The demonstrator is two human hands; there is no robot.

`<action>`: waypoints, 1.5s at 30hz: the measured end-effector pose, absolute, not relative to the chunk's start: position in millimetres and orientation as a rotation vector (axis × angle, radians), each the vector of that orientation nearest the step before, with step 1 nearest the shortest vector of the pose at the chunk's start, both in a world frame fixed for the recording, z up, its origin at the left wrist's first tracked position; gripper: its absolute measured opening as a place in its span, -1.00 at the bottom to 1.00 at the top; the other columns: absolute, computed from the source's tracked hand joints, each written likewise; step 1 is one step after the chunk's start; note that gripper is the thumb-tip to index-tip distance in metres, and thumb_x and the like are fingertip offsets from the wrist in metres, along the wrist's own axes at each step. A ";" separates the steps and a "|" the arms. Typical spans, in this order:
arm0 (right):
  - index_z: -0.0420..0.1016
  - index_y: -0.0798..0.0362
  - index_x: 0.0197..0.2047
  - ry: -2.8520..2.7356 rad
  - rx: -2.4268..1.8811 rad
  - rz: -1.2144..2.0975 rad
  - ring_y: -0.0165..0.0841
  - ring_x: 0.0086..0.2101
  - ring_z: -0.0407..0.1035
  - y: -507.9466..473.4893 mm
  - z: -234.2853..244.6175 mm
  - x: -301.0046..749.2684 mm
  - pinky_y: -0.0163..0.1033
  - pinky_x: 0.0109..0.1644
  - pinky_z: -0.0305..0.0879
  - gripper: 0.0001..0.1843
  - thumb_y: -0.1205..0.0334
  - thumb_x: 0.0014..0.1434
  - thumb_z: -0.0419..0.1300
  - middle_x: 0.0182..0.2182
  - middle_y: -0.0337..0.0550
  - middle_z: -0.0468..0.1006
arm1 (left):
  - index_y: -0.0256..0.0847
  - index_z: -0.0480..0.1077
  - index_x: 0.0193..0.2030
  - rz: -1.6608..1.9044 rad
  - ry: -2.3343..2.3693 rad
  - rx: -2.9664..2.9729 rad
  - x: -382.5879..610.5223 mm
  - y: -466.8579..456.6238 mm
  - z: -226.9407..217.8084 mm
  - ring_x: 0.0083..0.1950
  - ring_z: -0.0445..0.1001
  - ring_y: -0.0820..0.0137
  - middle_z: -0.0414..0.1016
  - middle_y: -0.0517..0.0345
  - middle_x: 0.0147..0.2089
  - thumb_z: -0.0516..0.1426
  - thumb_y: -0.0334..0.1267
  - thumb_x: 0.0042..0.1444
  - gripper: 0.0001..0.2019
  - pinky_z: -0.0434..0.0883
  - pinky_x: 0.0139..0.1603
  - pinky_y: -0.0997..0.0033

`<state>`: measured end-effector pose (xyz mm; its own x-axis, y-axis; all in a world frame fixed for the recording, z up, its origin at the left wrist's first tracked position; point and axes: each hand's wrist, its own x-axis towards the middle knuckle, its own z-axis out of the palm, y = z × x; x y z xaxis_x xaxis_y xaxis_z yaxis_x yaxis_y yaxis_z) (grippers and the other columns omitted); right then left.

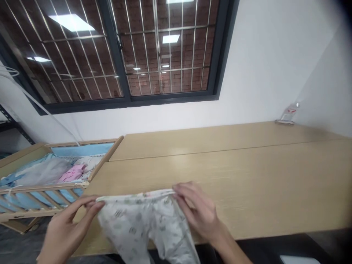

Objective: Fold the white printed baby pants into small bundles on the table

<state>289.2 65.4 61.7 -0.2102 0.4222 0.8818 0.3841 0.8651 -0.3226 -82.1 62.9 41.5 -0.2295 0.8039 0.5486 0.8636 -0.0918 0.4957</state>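
Observation:
A small pair of white patterned pants [132, 223] hangs by its waistband between my two hands, over the near edge of the wooden table [220, 176]. My left hand [68, 225] pinches the left end of the waistband between thumb and fingers. At the opposite end, my right hand [195, 209] grips the other corner with its fingers closed. The waistband is stretched nearly straight, and both legs drop downward, their lower ends cut off by the bottom of the view.
Left of the table stands a wooden crib [52, 190] with blue lining, holding pink clothing [73, 173] and pale bedding. A clear plastic bottle [290, 112] stands at the table's far right corner. Behind rises a barred window [165, 55] in a white wall.

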 end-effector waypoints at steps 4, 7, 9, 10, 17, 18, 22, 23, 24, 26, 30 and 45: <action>0.49 -0.05 0.03 -1.852 -0.791 0.045 -0.25 -0.19 0.51 110.2 58.2 317.1 -0.12 -0.09 0.48 -0.76 0.38 0.34 0.17 -0.20 -0.09 0.60 | -0.12 0.52 -0.20 -1.414 -2.013 -2.238 -32.6 125.3 46.0 -0.14 0.56 0.22 0.63 0.12 -0.20 0.15 0.23 0.13 -0.56 0.47 -0.14 0.38; 0.51 -0.01 -0.13 -1.920 -0.944 0.112 -0.23 -0.21 0.48 143.4 40.3 333.1 -0.10 -0.09 0.45 -0.90 0.27 0.37 0.15 -0.26 -0.09 0.59 | -0.16 0.46 -0.17 -1.319 -1.957 -2.578 -10.1 169.1 27.4 -0.20 0.54 0.25 0.60 0.08 -0.20 0.09 0.15 0.22 -0.60 0.44 -0.18 0.36; 0.49 0.00 -0.19 -1.980 -1.038 0.163 -0.22 -0.19 0.46 163.4 24.5 340.7 -0.09 -0.08 0.42 -0.90 0.26 0.36 0.14 -0.25 -0.08 0.58 | -0.17 0.44 -0.20 -1.172 -1.953 -2.667 -1.3 194.4 6.7 -0.23 0.51 0.28 0.57 0.10 -0.23 0.05 0.08 0.26 -0.65 0.41 -0.20 0.36; 0.47 0.01 -0.22 -2.012 -1.081 0.187 -0.22 -0.18 0.45 172.8 15.8 343.6 -0.09 -0.07 0.40 -0.89 0.27 0.36 0.13 -0.24 -0.07 0.57 | -0.17 0.43 -0.22 -1.090 -1.960 -2.683 2.2 205.4 -4.3 -0.23 0.50 0.29 0.56 0.10 -0.24 0.03 0.04 0.28 -0.67 0.40 -0.21 0.37; 0.46 0.04 -0.22 -2.090 -1.313 0.241 -0.23 -0.16 0.41 235.0 -43.5 348.4 -0.15 -0.02 0.32 -0.87 0.41 0.28 0.11 -0.21 -0.06 0.53 | -0.18 0.39 -0.29 -0.867 -2.053 -2.577 24.6 263.0 -55.5 -0.14 0.49 0.24 0.55 0.03 -0.23 0.03 -0.19 0.29 -0.81 0.35 -0.11 0.31; 0.46 0.05 -0.21 -2.082 -1.340 0.247 -0.24 -0.15 0.41 244.0 -49.0 347.7 -0.16 -0.01 0.31 -0.87 0.41 0.28 0.11 -0.21 -0.06 0.53 | -0.18 0.39 -0.27 -0.850 -2.068 -2.551 27.4 270.2 -58.6 -0.11 0.49 0.23 0.55 0.01 -0.20 0.03 -0.21 0.29 -0.82 0.34 -0.07 0.30; 0.48 0.06 -0.19 -2.031 -1.406 0.279 -0.26 -0.13 0.40 279.4 -60.3 347.2 -0.19 0.02 0.28 -0.86 0.39 0.29 0.10 -0.20 -0.06 0.54 | -0.19 0.42 -0.19 -0.800 -2.117 -2.466 36.1 296.9 -65.3 0.00 0.49 0.22 0.56 -0.03 -0.10 0.02 -0.21 0.33 -0.81 0.34 0.01 0.29; 0.49 0.06 -0.18 -2.022 -1.411 0.287 -0.26 -0.13 0.40 288.0 -61.3 348.1 -0.19 0.02 0.28 -0.86 0.38 0.29 0.10 -0.20 -0.06 0.55 | -0.19 0.43 -0.16 -0.790 -2.128 -2.448 37.5 302.4 -66.1 0.02 0.49 0.22 0.56 -0.03 -0.08 0.01 -0.21 0.34 -0.80 0.34 0.02 0.29; 0.50 0.06 -0.18 -2.014 -1.413 0.296 -0.26 -0.13 0.40 296.5 -62.1 349.3 -0.20 0.01 0.28 -0.86 0.37 0.29 0.11 -0.20 -0.06 0.55 | -0.19 0.43 -0.14 -0.780 -2.139 -2.430 38.7 307.4 -66.7 0.03 0.48 0.21 0.56 -0.04 -0.06 0.00 -0.20 0.35 -0.79 0.34 0.03 0.29; 0.51 0.06 -0.17 -1.992 -1.420 0.318 -0.28 -0.15 0.41 312.4 -63.7 352.4 -0.22 -0.02 0.29 -0.87 0.33 0.28 0.14 -0.21 -0.08 0.56 | -0.20 0.45 -0.11 -0.760 -2.156 -2.397 40.4 315.5 -67.1 0.05 0.48 0.20 0.55 -0.06 -0.03 -0.01 -0.18 0.37 -0.76 0.34 0.04 0.27; 0.53 0.07 -0.20 -1.924 -1.448 0.364 -0.31 -0.25 0.42 337.6 -70.0 358.1 -0.26 -0.13 0.29 -0.88 0.26 0.22 0.19 -0.29 -0.13 0.57 | -0.19 0.47 -0.08 -0.710 -2.158 -2.376 43.0 325.4 -64.9 0.06 0.49 0.19 0.55 -0.07 -0.01 -0.02 -0.18 0.38 -0.74 0.36 0.05 0.26; 0.57 0.07 -0.29 -1.774 -1.482 0.549 -0.34 -0.39 0.42 353.2 -76.4 361.1 -0.32 -0.31 0.28 -0.81 0.16 0.17 0.20 -0.40 -0.16 0.62 | -0.23 0.38 0.11 -0.717 -1.883 -2.532 83.1 248.9 -1.3 0.18 0.41 0.15 0.47 -0.12 0.11 0.00 -0.23 0.34 -0.71 0.29 0.22 0.19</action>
